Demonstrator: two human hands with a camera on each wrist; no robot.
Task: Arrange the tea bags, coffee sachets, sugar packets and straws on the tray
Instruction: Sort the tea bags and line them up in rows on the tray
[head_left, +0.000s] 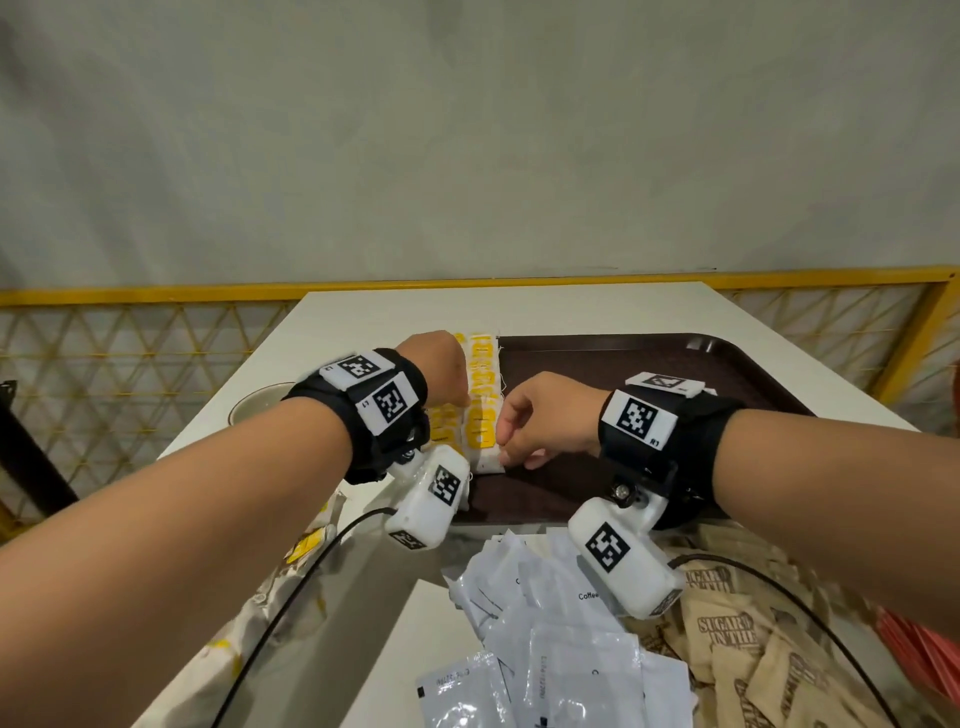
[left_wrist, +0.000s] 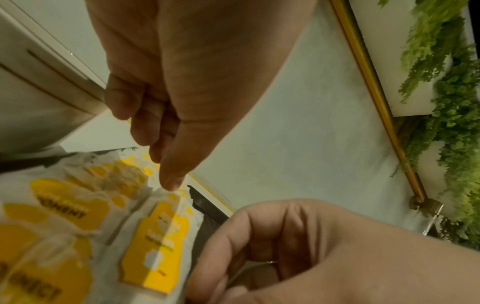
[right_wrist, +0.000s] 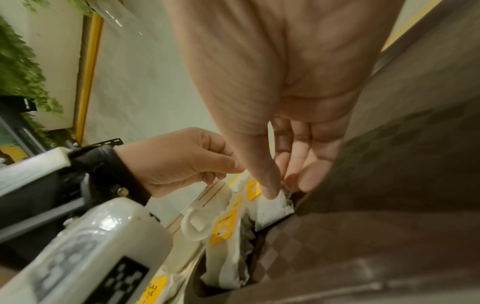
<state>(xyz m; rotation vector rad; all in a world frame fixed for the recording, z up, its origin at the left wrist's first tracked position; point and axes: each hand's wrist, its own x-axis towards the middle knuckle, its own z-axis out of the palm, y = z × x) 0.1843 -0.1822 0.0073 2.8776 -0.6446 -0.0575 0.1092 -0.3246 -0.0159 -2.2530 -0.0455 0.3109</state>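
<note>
head view: both hands work at the left edge of the dark brown tray (head_left: 623, 358), which lies on the white table (head_left: 519, 309). a row of yellow-and-white tea bags (head_left: 483, 384) runs along that left edge, overlapping. the right hand (head_left: 550, 421) pinches the near end of the nearest bag between thumb and fingers. the left hand (head_left: 441, 371) has its fingers curled down onto the row farther back; what they grip is hidden. white coffee sachets (head_left: 561, 639) and brown sugar packets (head_left: 737, 634) lie in heaps off the tray's near edge. a cup (head_left: 260, 408) stands at the table's left edge.

left wrist view: the left thumb tip touches a tea bag's top edge, fingers curled narrow behind it.

right wrist view: the right thumb and fingertips close on a bag's white corner over the tray's left edge.
</note>
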